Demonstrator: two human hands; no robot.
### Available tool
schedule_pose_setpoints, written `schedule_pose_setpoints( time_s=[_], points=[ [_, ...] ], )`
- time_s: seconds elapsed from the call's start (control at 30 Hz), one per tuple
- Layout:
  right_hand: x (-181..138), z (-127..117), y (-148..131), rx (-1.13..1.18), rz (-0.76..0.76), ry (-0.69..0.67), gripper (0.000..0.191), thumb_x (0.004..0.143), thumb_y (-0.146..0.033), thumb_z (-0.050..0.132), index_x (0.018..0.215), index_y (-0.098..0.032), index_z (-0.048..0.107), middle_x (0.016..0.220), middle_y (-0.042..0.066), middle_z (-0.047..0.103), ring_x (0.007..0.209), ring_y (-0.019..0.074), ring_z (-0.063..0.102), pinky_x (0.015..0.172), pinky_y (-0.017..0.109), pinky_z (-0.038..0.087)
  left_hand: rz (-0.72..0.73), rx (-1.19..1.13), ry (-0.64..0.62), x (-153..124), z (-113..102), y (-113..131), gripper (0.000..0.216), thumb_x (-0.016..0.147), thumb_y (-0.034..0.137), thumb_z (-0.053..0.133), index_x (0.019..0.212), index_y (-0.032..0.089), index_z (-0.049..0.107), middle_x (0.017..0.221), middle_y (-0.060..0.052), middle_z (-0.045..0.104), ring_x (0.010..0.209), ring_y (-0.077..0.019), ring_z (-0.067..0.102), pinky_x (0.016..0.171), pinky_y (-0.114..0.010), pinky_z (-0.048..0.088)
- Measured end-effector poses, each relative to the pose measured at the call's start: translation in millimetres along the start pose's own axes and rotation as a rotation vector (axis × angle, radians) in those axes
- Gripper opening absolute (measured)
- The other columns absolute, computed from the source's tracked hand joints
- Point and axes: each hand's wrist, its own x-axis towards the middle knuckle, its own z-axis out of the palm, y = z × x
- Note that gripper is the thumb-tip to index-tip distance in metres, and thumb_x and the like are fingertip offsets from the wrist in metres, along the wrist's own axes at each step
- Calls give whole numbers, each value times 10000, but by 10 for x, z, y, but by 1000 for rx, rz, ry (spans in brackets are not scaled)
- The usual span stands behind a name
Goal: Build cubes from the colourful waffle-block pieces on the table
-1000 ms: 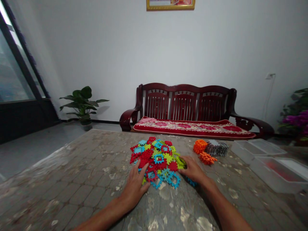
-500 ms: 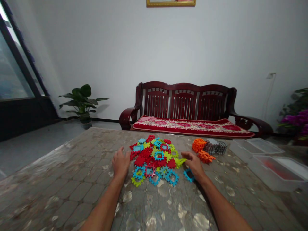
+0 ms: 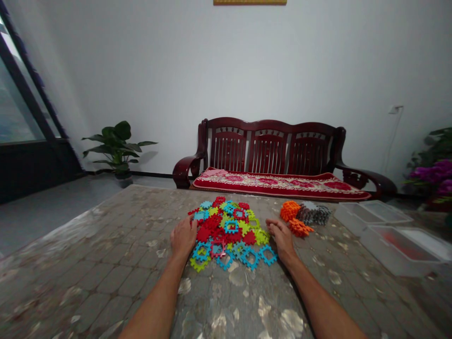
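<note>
Both hands rest on the desk, one at each side of a heap of flat, notched plastic tiles in red, blue and yellow-green. The left hand lies palm down with its fingers loosely spread, the fingertips against the red and blue tiles at the heap's near-left edge; it grips nothing. The right hand lies on the opposite side, fingers slightly curled and pointing away from the person, its inner edge touching the yellow-green tiles and a blue tile just beside the wrist. Whether it pinches a tile under its fingertips cannot be told; nothing is lifted off the desk.

The heap sits between the two hands, spread flat with a few blue and green tiles strayed toward the person.

Just beyond the right hand's fingertips lies a small bunch of orange tiles, and past those a bunch of grey tiles. Farther out to the right of that hand stand two clear plastic boxes, the nearer one with something red inside. Beyond the desk, ahead of both hands, is a dark wooden bench with a red patterned cushion against a white wall, and a potted plant stands on the floor well off to the left.
</note>
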Motion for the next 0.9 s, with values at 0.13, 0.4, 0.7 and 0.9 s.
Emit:
schedule_pose_setpoints(
  time_s=[0.13,0.4,0.7,0.9],
  points=[
    [23,-29,55,-2,39,-18,380,639,-501,689,853,-197,770,893,86,785,834,251,705,777,363,555,12,16,1,8,11,10,479,1007,324,352,1349,171,650,1392,-155,679,1308,-298,610,1138,-494,415],
    [25,54,103,-30,0,-12,316,610,-400,648,827,-203,765,868,65,786,852,263,703,817,378,550,65,108,12,31,16,0,473,1010,322,356,1329,168,669,1374,-158,691,1281,-297,634,1119,-486,447],
    [-19,94,53,-77,-35,3,358,615,-489,705,822,-199,741,843,92,789,836,289,735,839,443,587,84,109,7,55,40,-44,506,1014,320,315,1356,152,647,1378,-162,687,1285,-312,625,1109,-499,452],
    [-89,119,18,-211,-177,52,321,706,-445,626,889,-204,734,876,89,779,809,256,715,816,412,582,68,115,20,64,62,-62,497,1013,339,328,1359,181,648,1384,-151,686,1273,-301,637,1091,-480,467]
  ],
)
